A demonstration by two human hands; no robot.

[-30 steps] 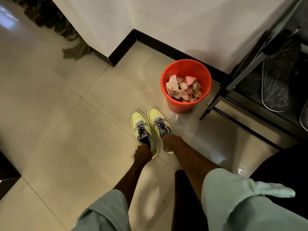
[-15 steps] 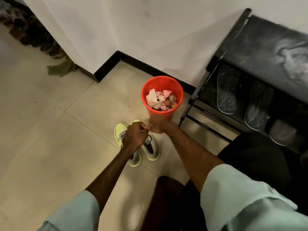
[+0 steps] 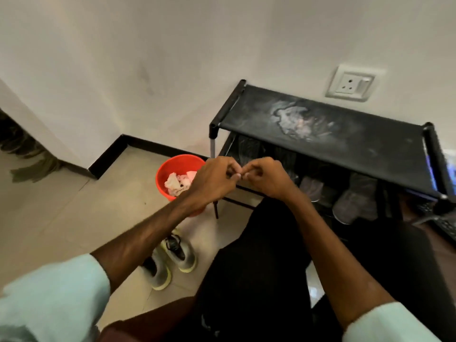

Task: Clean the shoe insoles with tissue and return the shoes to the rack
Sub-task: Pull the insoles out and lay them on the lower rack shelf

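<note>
Right, both hands are up in front of the black fabric-topped metal shoe rack [image 3: 333,134]. The left hand [image 3: 212,181] and right hand [image 3: 265,180] meet fingertip to fingertip, fingers curled in tight; whether they pinch anything between them, I cannot tell. Down on the pale tiled floor [image 3: 74,218], the pair of yellow-soled grey sneakers [image 3: 172,257] stands side by side under the left forearm, apart from the rack. Just beyond sits the round orange plastic bucket [image 3: 172,166], crumpled tissue [image 3: 176,185] inside.
</note>
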